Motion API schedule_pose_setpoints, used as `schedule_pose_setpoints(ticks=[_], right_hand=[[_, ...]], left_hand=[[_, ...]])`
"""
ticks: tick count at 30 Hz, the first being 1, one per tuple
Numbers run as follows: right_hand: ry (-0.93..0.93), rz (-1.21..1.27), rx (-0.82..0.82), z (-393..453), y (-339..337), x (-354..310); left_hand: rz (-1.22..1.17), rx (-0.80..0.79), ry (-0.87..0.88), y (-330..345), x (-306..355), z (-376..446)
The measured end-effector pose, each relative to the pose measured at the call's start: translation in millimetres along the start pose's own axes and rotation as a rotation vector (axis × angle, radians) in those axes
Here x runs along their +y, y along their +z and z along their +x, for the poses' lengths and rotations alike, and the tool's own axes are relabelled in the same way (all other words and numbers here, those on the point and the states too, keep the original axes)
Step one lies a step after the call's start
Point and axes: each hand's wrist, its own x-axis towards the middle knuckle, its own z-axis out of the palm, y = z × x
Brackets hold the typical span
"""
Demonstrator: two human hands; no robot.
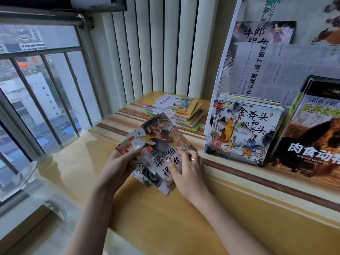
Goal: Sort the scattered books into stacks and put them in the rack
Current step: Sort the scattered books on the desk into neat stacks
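White rack (225,57), bottom shelf: picture books (244,129) titled 金斧头和银斧头, animal book (312,144) 肉食动物. Left hand (117,166) gripping book bundle (158,150) over table (184,218); right hand (187,168) fingers flat on cover. Loose stack (182,113) behind.

Glossy paper book covers (161,153); smooth lacquered wood table (165,218); white metal mesh rack (229,57).

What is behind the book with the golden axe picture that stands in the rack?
Behind the golden axe book more thin books stand; only their top edges show, the covers are hidden. Behind those a newspaper rises in the rack.
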Motion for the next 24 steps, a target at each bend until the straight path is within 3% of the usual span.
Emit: schedule_pose_setpoints(ticks=[3, 6, 8, 12, 16, 24], right_hand=[[-0.038, 0.083, 0.123, 10, -6, 1], [0.012, 0.203, 0.145, 27, -14, 3], [0.117, 0.240, 0.050, 37, -16, 5], [0.244, 0.585, -0.130, 47, -18, 17], [0.286, 0.659, -0.014, 47, -17, 28], [0.177, 0.719, -0.048, 43, -21, 26]], left_hand=[[0.043, 0.179, 0.005, -2, 1, 7], [0.064, 0.230, 0.022, -4, 2, 10], [0.070, 0.200, 0.040, -2, 1, 8], [0.064, 0.105, 0.027, -4, 4, 7], [-0.133, -0.129, 0.016, -7, 8, 8], [-0.061, -0.086, -0.011, 3, 4, 7]])
